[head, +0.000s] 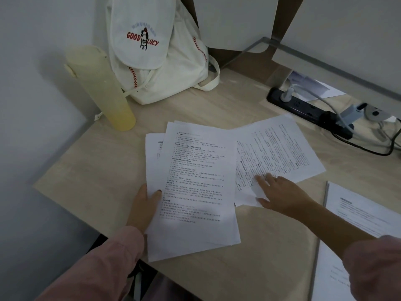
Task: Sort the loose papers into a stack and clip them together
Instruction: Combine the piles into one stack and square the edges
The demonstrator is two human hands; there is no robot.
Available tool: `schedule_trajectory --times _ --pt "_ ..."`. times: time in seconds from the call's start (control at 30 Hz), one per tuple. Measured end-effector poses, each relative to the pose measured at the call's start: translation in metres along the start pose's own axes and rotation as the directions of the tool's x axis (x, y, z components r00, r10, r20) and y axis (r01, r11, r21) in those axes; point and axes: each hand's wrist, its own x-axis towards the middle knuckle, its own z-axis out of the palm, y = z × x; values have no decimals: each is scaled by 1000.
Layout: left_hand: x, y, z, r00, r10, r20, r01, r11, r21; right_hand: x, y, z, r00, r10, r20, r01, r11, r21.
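A loose pile of printed white sheets [193,187] lies in the middle of the wooden desk [97,177]. My left hand [144,206] grips the pile's left edge, thumb on top and fingers underneath. To the right lies a separate printed sheet [280,148], turned at an angle, with part of it under the pile. My right hand [280,193] rests flat on that sheet's near edge, fingers straight and spread. I see no clip.
A pale yellow bottle [102,88] and a white drawstring bag [156,51] stand at the back left. A black power strip [308,109] with cables runs along the back right. More printed papers [355,216] lie at the desk's right edge.
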Motion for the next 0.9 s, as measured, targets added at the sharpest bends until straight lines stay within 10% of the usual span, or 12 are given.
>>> schedule_trajectory --times 0.33,0.57,0.7,0.8,0.9 --pt "3 -3 0 1000 -21 -9 21 1000 -4 -1 1 21 988 -25 -155 17 999 -48" --pt "1 -4 -3 998 -55 -9 54 993 -109 -8 -6 -3 968 218 -123 -181 949 259" --pt "1 -6 -5 996 -57 -71 44 982 -182 -9 -5 -18 777 628 43 -517 596 614" --pt "-2 -4 -4 997 -51 -57 39 979 -200 -5 -6 -41 652 754 80 -478 327 815" --pt "-4 -5 -2 999 -36 -27 29 977 -212 8 -16 -74 683 729 34 -358 294 886"
